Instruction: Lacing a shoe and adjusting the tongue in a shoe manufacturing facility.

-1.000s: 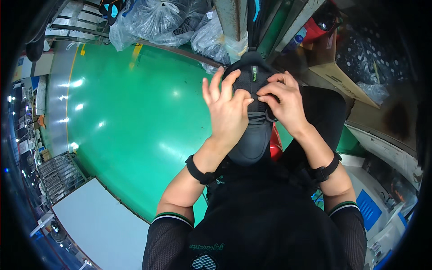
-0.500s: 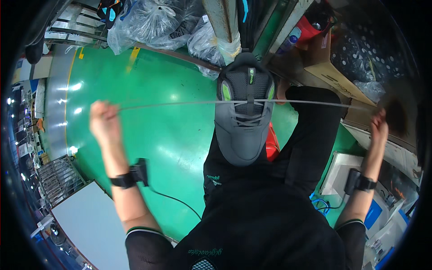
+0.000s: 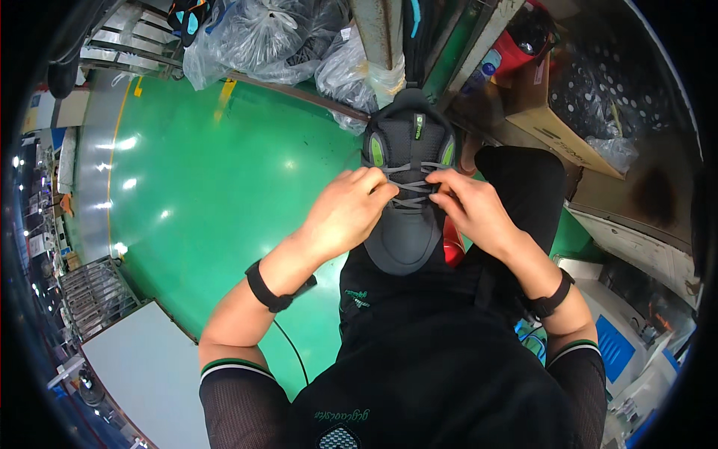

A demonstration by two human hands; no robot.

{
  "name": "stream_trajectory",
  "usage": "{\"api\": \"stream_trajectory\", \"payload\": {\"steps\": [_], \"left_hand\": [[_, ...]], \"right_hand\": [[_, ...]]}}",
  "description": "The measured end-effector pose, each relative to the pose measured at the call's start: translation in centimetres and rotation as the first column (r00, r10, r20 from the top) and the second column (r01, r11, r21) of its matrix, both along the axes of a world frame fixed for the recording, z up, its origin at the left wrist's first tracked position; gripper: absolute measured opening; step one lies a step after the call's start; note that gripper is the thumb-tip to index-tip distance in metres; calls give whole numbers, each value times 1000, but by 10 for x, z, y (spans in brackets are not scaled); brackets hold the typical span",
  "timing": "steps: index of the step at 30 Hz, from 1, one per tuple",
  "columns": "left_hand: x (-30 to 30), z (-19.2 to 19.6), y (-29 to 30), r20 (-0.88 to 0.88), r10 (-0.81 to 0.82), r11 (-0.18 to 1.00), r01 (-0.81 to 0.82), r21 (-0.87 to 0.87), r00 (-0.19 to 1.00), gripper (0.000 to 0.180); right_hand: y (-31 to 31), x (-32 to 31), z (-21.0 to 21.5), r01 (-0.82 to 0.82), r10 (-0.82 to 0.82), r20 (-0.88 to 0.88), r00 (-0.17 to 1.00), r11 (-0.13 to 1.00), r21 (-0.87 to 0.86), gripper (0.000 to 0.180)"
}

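A dark grey sneaker (image 3: 404,243) with green side patches rests on my lap, toe towards me and tongue facing up. Grey shoelace (image 3: 409,186) runs in rows across its opening. My left hand (image 3: 350,209) is at the left edge of the lacing, fingers curled and pinched on the lace. On the opposite edge, my right hand (image 3: 479,212) has thumb and forefinger at the lace, in what looks like a pinch. The fingers partly cover the eyelets, and the loose lace ends are hard to make out.
Bagged goods in clear plastic (image 3: 262,37) sit on a rack beyond the shoe. To the far right stands a cardboard box (image 3: 565,138) with dark dotted material inside. A white table (image 3: 149,374) is at lower left, and something red (image 3: 452,243) shows below the shoe.
Both hands have come in from wide apart, where they held the lace stretched taut across the shoe, to the two sides of the lacing. The sneaker has barely moved.
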State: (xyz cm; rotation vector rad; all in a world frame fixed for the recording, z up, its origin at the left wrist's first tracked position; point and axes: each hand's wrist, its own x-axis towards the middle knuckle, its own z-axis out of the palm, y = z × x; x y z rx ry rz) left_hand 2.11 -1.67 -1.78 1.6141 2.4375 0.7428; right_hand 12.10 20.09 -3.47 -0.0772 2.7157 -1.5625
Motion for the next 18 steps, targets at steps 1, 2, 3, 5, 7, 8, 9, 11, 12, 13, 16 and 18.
{"api": "stream_trajectory", "payload": {"steps": [1, 2, 3, 5, 7, 8, 9, 11, 12, 13, 16, 18], "left_hand": [[-3, 1, 2, 3, 6, 1000, -6, 4, 1000, 27], [-5, 2, 3, -81, -77, 996, 73, -52, 994, 21], [-8, 3, 5, -157, -163, 982, 146, -116, 974, 16], [-8, -6, 5, -214, -165, 985, 151, -78, 963, 14], [-6, -20, 3, -273, -164, 986, 159, -39, 948, 13], [-4, -30, 2, -311, -90, 992, 112, 56, 946, 13], [-2, -40, -1, -341, -11, 986, 66, 150, 940, 13], [3, -60, -6, -361, 71, 968, 24, 252, 930, 16], [8, -71, -9, -371, 147, 937, -9, 350, 917, 19], [18, -77, -19, -292, 123, 962, -42, 269, 949, 45], [38, -97, -33, -202, 224, 960, -180, 213, 954, 62], [44, -99, -35, -156, 233, 961, -204, 184, 960, 71]], "right_hand": [[-2, -4, 2, -7, 7, -2, 1000, 994, 111, 19], [-3, -8, 2, -14, 15, -4, 1000, 975, 222, 15], [-2, -13, 2, -12, 17, -11, 1000, 940, 340, 11], [-5, -19, 8, -59, 52, 29, 998, 897, 438, 11], [-4, -25, 10, -105, 80, 71, 994, 842, 530, 11], [-1, -30, 9, -130, 120, 53, 991, 849, 513, 10], [2, -34, 8, -156, 161, 34, 986, 855, 495, 9], [13, -38, 7, -185, 152, 169, 974, 961, 206, 8], [19, -36, 7, -147, 171, 302, 938, 984, -101, 8], [25, -34, 13, -73, 164, 455, 875, 975, -211, 7], [38, -13, 21, -126, 176, 521, 835, 983, -131, 9], [38, 0, 13, -161, 119, 242, 963, 974, 160, 10]]}}
